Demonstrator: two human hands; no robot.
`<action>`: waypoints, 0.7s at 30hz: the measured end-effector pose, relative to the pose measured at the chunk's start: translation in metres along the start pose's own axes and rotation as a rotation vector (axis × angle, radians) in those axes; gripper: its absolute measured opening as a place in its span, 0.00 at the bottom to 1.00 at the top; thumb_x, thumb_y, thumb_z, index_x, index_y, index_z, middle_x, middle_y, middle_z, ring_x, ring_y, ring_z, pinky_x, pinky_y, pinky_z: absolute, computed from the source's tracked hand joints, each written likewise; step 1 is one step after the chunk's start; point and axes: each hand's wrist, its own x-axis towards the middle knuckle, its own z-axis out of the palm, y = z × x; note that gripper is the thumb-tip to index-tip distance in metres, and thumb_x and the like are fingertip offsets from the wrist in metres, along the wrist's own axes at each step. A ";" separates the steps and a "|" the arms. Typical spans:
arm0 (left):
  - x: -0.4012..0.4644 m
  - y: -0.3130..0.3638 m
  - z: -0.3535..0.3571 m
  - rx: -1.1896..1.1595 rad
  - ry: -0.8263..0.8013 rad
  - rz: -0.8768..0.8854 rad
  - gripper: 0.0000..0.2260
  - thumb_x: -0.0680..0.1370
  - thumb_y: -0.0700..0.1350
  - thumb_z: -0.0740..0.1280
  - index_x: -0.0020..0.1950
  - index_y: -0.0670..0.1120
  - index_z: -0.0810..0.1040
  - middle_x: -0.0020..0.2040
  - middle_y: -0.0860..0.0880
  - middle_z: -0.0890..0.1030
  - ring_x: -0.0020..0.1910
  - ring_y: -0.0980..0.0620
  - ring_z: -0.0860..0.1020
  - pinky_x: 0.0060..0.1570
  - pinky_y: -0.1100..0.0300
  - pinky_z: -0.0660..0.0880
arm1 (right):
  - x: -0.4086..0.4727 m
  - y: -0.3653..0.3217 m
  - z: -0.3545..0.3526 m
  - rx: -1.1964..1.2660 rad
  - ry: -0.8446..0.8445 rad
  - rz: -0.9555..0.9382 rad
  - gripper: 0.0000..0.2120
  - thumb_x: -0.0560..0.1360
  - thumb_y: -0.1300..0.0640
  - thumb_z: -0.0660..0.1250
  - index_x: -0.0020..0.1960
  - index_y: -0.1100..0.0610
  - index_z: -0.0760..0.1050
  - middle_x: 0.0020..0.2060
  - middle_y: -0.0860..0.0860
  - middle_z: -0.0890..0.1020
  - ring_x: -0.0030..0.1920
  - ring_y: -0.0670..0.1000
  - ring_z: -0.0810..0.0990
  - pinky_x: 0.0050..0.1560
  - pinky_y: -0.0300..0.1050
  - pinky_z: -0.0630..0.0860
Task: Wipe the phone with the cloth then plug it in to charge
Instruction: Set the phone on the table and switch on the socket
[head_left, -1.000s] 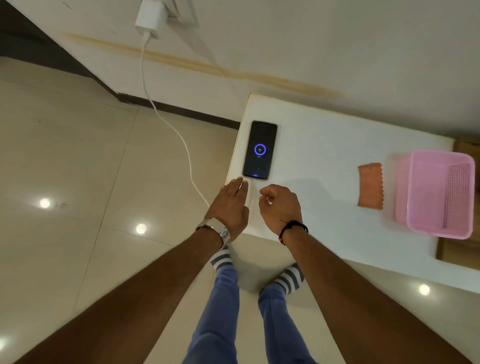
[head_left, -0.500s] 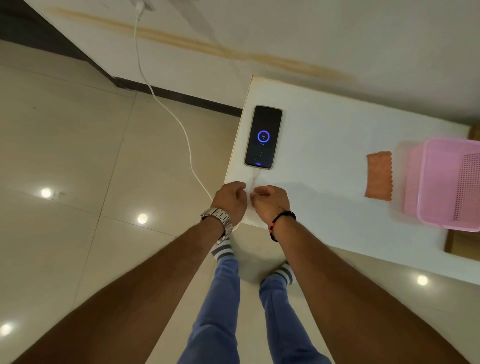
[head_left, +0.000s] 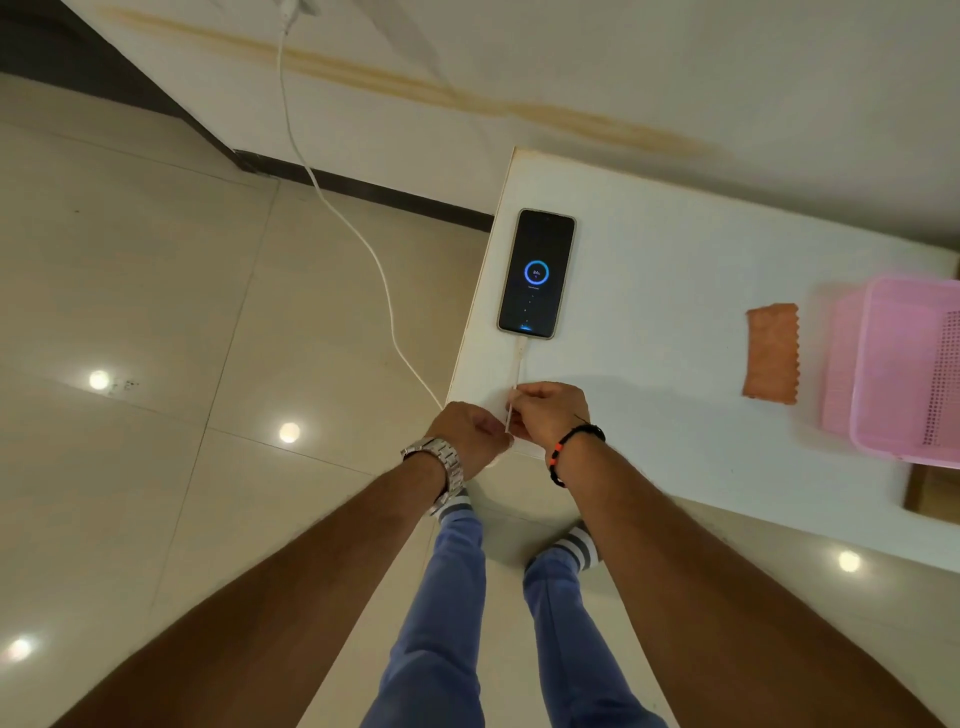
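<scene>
White matte table (head_left: 675, 249) stands against a stained wall (head_left: 571, 62), over glossy beige floor tiles (head_left: 156, 286). The phone (head_left: 537, 274) lies flat near the table's left edge, screen lit, cable (head_left: 363, 244) plugged in. My right hand (head_left: 550, 413) pinches the cable; my left hand (head_left: 470, 434) is curled, apparently gripping it too. The orange scalloped cloth (head_left: 771, 352) lies beside a pink perforated plastic basket (head_left: 898, 364).

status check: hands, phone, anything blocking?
Left hand and right hand both pinching the cable at table edge. Phone flat, plugged in, charging ring lit. Cloth set aside by basket. Nothing blocking.
</scene>
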 end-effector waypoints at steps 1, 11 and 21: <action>-0.001 -0.003 0.003 0.019 0.000 0.007 0.04 0.74 0.48 0.75 0.45 0.48 0.87 0.41 0.52 0.85 0.41 0.53 0.82 0.39 0.66 0.75 | 0.001 0.001 0.001 -0.009 0.004 -0.009 0.03 0.77 0.63 0.72 0.48 0.57 0.85 0.46 0.57 0.87 0.45 0.58 0.88 0.50 0.54 0.86; -0.010 -0.018 0.022 0.040 0.159 0.033 0.05 0.76 0.48 0.72 0.44 0.50 0.88 0.37 0.56 0.83 0.36 0.61 0.78 0.35 0.71 0.68 | 0.011 0.002 -0.001 -0.058 0.065 -0.039 0.12 0.74 0.62 0.74 0.34 0.51 0.82 0.36 0.53 0.86 0.45 0.59 0.87 0.53 0.56 0.85; -0.017 -0.021 0.032 0.011 0.250 0.007 0.07 0.77 0.48 0.72 0.43 0.48 0.87 0.34 0.54 0.82 0.34 0.57 0.79 0.41 0.66 0.74 | 0.006 0.001 0.003 -0.330 0.135 -0.219 0.05 0.74 0.53 0.76 0.46 0.54 0.87 0.42 0.51 0.88 0.46 0.52 0.87 0.54 0.51 0.84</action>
